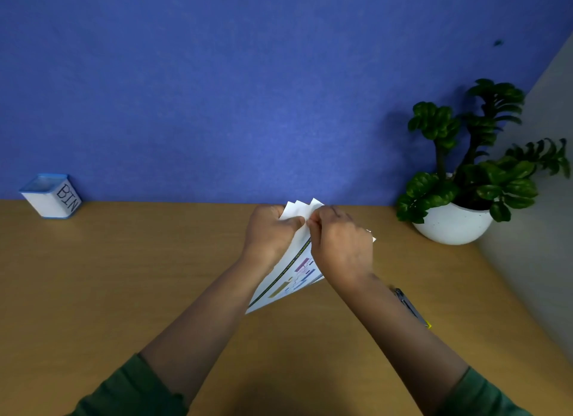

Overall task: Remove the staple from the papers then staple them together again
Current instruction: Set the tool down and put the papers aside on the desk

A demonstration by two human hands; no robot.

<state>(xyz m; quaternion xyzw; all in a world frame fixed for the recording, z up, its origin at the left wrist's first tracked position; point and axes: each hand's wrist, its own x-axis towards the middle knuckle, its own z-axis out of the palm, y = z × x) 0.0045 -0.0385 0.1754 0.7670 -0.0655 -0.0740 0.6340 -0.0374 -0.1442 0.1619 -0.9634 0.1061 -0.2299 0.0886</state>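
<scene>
A stack of white printed papers [286,283] is lifted off the wooden table at the middle, its far corner fanned into several points. My left hand [271,229] pinches that corner from the left. My right hand [341,245] pinches it from the right, fingertips meeting the left thumb. The staple itself is hidden between my fingers. A dark stapler [410,307] with a yellow tip lies on the table, mostly behind my right forearm.
A small white and blue container [51,197] marked BIN stands at the far left by the blue wall. A potted green plant [455,223] in a white bowl sits at the far right. The wooden table [124,276] runs under both arms.
</scene>
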